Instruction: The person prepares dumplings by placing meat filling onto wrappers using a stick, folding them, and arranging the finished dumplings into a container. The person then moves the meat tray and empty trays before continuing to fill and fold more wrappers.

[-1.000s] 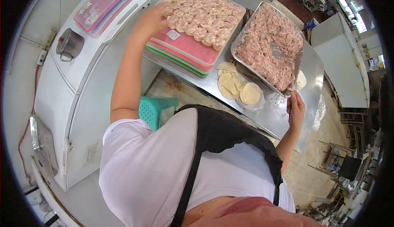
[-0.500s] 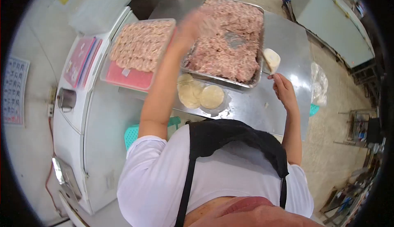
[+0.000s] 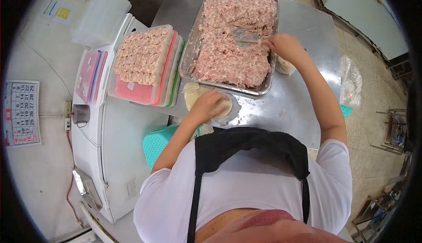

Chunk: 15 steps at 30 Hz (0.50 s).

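Pink ground meat (image 3: pixel 228 63) fills most of a metal tray (image 3: pixel 187 65) on the steel table (image 3: pixel 303 23), ahead of the person in the apron (image 3: pixel 250 146). Gap in the meat, toward the tray's right side, tray floor showing. Right hand (image 3: pixel 285 47) over that side, fingers closed narrow on a thin utensil (image 3: pixel 249 41); its tip reaches the gap. Left hand (image 3: pixel 206 105) low over round dough wrappers (image 3: pixel 193 94), near side of the tray, palm down, fingers bent; can't tell if it pinches one.

Pale item (image 3: pixel 285 67) just beside the tray's right wall, partly hidden by the right arm. Left of the tray: stacked containers (image 3: pixel 134 94), red and green edges, rows of filled dumplings (image 3: pixel 145 52) on top. Further left, white freezer (image 3: pixel 127 155) with a metal mug (image 3: pixel 81 114) and coloured lids (image 3: pixel 90 76). Calendar (image 3: pixel 21 113) on the wall. Teal stool (image 3: pixel 156 144) between freezer and person. Clear plastic (image 3: pixel 351 82) past the table's right edge.
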Tool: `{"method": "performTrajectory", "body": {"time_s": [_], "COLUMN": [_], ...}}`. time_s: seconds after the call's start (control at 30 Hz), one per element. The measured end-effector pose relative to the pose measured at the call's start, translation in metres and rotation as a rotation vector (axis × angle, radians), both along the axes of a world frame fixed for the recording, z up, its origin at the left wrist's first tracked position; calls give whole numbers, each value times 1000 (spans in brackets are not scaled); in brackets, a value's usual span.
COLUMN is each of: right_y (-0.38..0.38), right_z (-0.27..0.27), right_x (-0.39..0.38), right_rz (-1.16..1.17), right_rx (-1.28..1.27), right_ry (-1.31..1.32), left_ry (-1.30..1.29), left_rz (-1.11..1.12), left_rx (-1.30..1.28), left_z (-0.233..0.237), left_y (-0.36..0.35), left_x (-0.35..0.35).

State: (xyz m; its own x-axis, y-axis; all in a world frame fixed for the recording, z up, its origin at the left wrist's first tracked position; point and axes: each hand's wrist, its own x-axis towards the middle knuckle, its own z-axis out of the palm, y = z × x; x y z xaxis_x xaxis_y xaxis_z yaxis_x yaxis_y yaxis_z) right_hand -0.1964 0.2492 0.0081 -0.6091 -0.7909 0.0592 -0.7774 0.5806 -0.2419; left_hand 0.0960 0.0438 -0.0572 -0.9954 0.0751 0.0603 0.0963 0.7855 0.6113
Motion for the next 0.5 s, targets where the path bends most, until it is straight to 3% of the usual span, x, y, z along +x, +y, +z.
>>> {"method": "performTrajectory", "body": {"time_s": [0.1,0.17,0.27,0.43,0.5], "right_y": [-50,-75,-95,-79,-78], "right_z": [-31,-53,-80,-63,-61], "right_x": [-26,-31,-13,58,75], "right_rz": [77,82,11,-70,-80], "right_rx": [0,-98,12,-52,-53], "right_ry": [14,66,23,-19,-37], "left_ry": [49,-21,13,64,115], "left_rz": [23,17,15,66,31], "left_rx": [-143,-93,-42,382,338], "left_z": [1,-13,-22,-9,3], "left_y": [12,5,-9,-22,-32], "left_x": [8,13,18,19,16]}}
